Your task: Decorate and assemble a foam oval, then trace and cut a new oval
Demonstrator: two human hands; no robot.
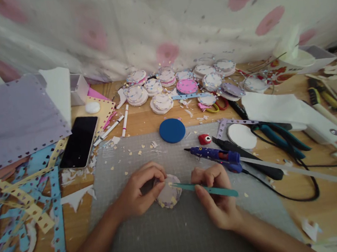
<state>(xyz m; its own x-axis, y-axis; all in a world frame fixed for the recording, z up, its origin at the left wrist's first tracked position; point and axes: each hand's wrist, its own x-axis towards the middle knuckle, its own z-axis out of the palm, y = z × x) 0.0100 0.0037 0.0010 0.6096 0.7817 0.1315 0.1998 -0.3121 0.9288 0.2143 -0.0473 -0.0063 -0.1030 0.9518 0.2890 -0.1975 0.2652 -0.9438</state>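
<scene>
Teal tweezers (220, 191) are held in my right hand (216, 191), their tips pointing left. At the tips is a small cream paper piece (170, 184), too small to make out fully. My left hand (146, 190) is closed, thumb and forefinger pinched together beside the tips; what they hold, if anything, I cannot make out. Below both lies a round pale paper disc (168, 198) with a scalloped edge and small cream and lilac pieces along its rim. It rests on the grey cutting mat (144, 240), partly hidden by my left fingers.
A blue disc (172, 130), a red hole punch (205, 139) and a blue glue gun (213, 153) with its cord lie beyond my hands. Several decorated discs (161, 102) stand at the back. Left are a phone (80, 142) and paper strips (56, 214); right, pliers (284, 140).
</scene>
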